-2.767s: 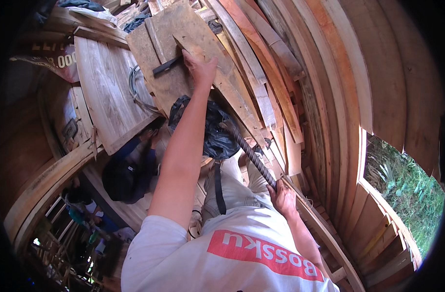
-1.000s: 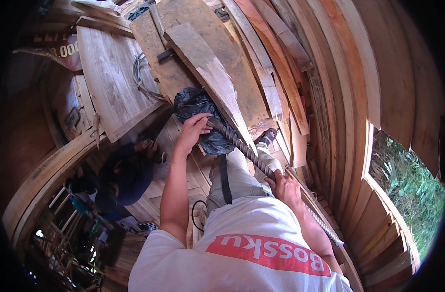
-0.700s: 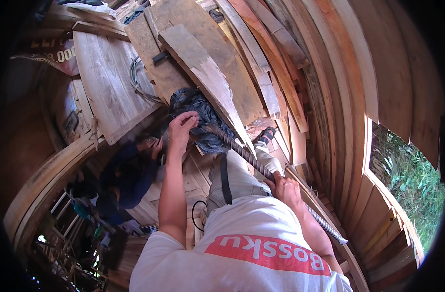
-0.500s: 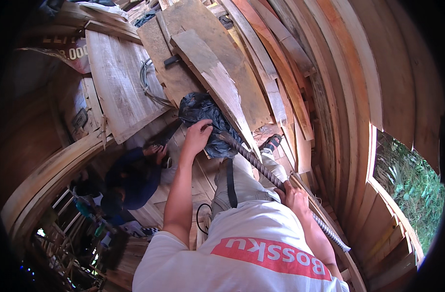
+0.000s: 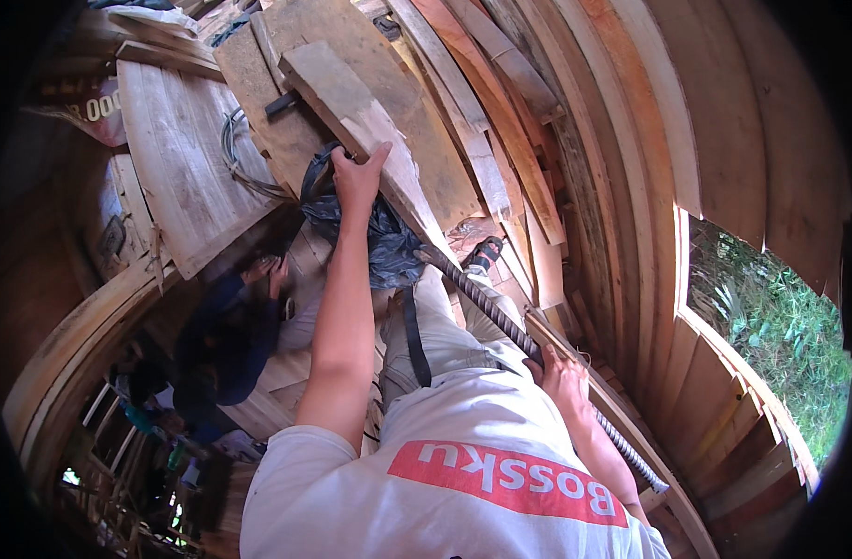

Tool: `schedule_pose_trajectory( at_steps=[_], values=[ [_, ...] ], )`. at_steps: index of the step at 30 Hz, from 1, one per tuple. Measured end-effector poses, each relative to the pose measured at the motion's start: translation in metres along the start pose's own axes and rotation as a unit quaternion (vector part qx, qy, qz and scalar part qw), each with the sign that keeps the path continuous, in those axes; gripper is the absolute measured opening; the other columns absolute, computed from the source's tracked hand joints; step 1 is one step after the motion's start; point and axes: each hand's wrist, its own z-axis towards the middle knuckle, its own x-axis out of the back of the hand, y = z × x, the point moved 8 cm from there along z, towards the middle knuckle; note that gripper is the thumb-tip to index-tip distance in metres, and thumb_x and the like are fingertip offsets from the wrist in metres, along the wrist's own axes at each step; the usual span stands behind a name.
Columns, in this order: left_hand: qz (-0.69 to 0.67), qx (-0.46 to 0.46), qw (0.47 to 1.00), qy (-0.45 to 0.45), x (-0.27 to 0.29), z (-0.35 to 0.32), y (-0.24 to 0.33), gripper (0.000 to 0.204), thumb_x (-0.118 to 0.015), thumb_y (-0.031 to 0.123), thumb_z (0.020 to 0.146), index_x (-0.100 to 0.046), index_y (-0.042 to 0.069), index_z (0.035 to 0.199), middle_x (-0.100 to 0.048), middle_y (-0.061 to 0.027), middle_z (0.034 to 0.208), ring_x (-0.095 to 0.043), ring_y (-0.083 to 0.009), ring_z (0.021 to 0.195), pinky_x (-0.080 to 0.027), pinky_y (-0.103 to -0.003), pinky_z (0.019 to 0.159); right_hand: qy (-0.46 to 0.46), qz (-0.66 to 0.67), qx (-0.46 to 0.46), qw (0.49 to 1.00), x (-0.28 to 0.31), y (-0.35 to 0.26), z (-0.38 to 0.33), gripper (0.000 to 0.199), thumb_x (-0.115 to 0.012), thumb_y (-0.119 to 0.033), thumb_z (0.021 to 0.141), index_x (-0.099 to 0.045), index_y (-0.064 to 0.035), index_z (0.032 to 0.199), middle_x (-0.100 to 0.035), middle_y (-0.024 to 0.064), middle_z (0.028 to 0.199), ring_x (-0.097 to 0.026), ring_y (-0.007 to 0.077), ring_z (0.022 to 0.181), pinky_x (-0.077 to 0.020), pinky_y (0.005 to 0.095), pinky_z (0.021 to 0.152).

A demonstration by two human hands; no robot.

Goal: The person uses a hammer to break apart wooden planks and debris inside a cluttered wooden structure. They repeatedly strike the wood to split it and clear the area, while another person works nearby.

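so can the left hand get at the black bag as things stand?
Probably yes: the left hand is stretched out right at the black bag beside the plank, and nothing lies between them.

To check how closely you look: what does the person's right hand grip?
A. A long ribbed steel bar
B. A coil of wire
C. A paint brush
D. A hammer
A: the right hand is closed around a long ribbed steel bar that slants from the wooden plank down past the person's hip.
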Motion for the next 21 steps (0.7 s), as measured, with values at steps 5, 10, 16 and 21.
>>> schedule_pose_trajectory(
  at_steps=[5, 10, 16, 21],
  values=[
    [0.037, -0.069, 0.993, 0.093, -0.007, -0.013, 0.031, 0.104, -0.080, 0.045, 0.068, -0.024, -0.012, 0.134, -0.037, -0.0332, 0.131, -0.040, -0.0449, 0.121, -0.036, -0.044, 0.101, -0.004, -0.006, -0.018, 1.000, 0.004, 0.004, -0.002, 0.037, -0.057, -0.039, 0.089, -0.058, -0.0044, 0.101, -0.065, 0.0204, 0.071, -0.066, 0.0373, 0.071, -0.0523, 0.0474, 0.065],
    [0.016, -0.111, 0.978, 0.179, -0.020, -0.029, 0.030, 0.105, -0.081, 0.038, 0.068, -0.019, -0.014, 0.135, -0.033, -0.0329, 0.129, -0.033, -0.0453, 0.123, -0.030, -0.048, 0.105, -0.018, -0.022, -0.054, 0.998, 0.025, -0.003, -0.009, 0.036, -0.058, -0.038, 0.088, -0.059, -0.0040, 0.101, -0.065, 0.0203, 0.071, -0.066, 0.0382, 0.073, -0.0526, 0.0473, 0.069],
    [-0.069, -0.082, 0.973, 0.207, -0.038, -0.038, 0.010, 0.096, -0.082, 0.037, 0.067, -0.027, -0.012, 0.129, -0.036, -0.0293, 0.127, -0.034, -0.0406, 0.122, -0.031, -0.046, 0.102, -0.015, -0.024, -0.057, 0.998, 0.033, 0.005, -0.007, 0.035, -0.060, -0.035, 0.087, -0.059, -0.0026, 0.101, -0.066, 0.0222, 0.078, -0.066, 0.0394, 0.077, -0.0524, 0.0473, 0.069],
    [-0.224, 0.054, 0.968, 0.095, -0.061, -0.030, -0.004, 0.084, -0.081, 0.036, 0.068, -0.037, -0.011, 0.123, -0.047, -0.0254, 0.120, -0.046, -0.0363, 0.114, -0.036, -0.042, 0.099, -0.013, -0.055, -0.058, 0.997, 0.050, 0.001, -0.008, 0.036, -0.060, -0.035, 0.088, -0.058, -0.0014, 0.100, -0.065, 0.0228, 0.077, -0.065, 0.0404, 0.075, -0.0513, 0.0486, 0.068]
  ],
)
